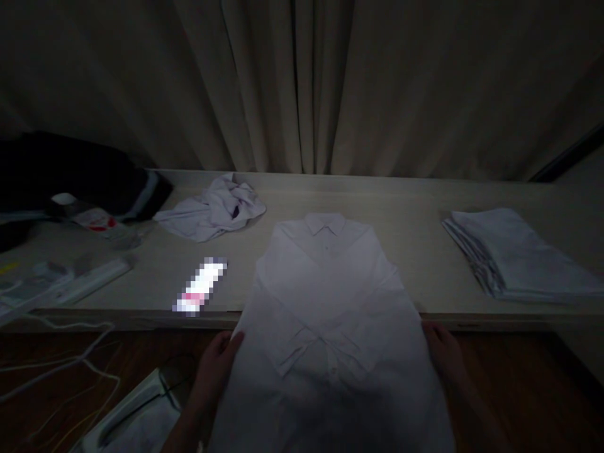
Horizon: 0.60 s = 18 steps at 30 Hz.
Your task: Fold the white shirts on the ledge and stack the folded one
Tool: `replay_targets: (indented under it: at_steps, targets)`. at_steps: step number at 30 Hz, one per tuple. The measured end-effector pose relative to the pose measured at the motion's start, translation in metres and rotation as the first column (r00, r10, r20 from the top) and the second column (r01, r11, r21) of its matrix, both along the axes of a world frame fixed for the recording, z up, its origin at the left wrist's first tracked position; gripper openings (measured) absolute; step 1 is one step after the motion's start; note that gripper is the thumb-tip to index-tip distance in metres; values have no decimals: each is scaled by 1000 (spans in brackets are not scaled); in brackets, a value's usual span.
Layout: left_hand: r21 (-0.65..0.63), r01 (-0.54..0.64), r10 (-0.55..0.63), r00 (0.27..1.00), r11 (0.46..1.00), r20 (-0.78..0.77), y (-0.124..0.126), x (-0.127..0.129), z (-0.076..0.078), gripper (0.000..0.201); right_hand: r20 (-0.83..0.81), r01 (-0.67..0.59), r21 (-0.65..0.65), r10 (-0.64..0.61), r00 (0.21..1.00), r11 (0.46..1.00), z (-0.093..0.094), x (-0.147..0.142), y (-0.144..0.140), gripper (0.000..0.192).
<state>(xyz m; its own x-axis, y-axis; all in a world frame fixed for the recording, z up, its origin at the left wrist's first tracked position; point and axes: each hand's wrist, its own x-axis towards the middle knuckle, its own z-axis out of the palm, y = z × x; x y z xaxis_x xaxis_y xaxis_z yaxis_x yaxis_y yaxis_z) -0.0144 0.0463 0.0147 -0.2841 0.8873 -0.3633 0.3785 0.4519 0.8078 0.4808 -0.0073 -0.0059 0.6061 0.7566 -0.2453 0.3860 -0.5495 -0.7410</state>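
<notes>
With the left hand (218, 363) and right hand (442, 353) each pinching an edge of the shirt (330, 302), equal tension should keep its crossed sleeves flat.

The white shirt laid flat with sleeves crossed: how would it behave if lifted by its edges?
The white shirt would probably sag, since its lower part already drapes over the table edge. Its crossed sleeves would likely slip loose. It looks light.

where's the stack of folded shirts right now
In the head view the stack of folded shirts lies on the table's right side, apart from the white shirt that both hands hold at the front edge.
</notes>
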Motion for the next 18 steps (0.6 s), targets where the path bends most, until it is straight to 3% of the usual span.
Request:
replay_targets:
  at_steps: [4,7,8,10,12,14,16,18]
  targets:
    - [10,-2,3,994,1000,-113,-20,-13,-32,56,159,-40,-8,40,987,999,0,-11,-26,46]
    - [-119,66,-74,995,991,-70,-60,-21,-52,53,232,-250,-30,250,940,968,0,-57,-67,37]
    - [-173,76,-83,996,982,-31,-75,-21,-55,51,199,-372,-54,375,905,927,-3,-79,-82,33]
    - [-267,73,-68,997,961,25,-104,-19,-58,50,135,-621,-106,630,765,777,-13,-125,-106,24]
    - [-332,56,-40,998,942,53,-125,-15,-57,55,67,-803,-171,819,569,572,-25,-165,-121,21]
    - [-364,36,-12,998,931,68,-138,-12,-56,59,12,-881,-254,912,409,399,-34,-192,-125,31]
    - [-366,30,-5,998,930,67,-141,-12,-57,59,14,-890,-331,944,329,315,-35,-204,-122,33]
    - [-351,50,-31,998,935,61,-141,-14,-60,57,55,-888,-369,960,273,274,-30,-206,-118,27]
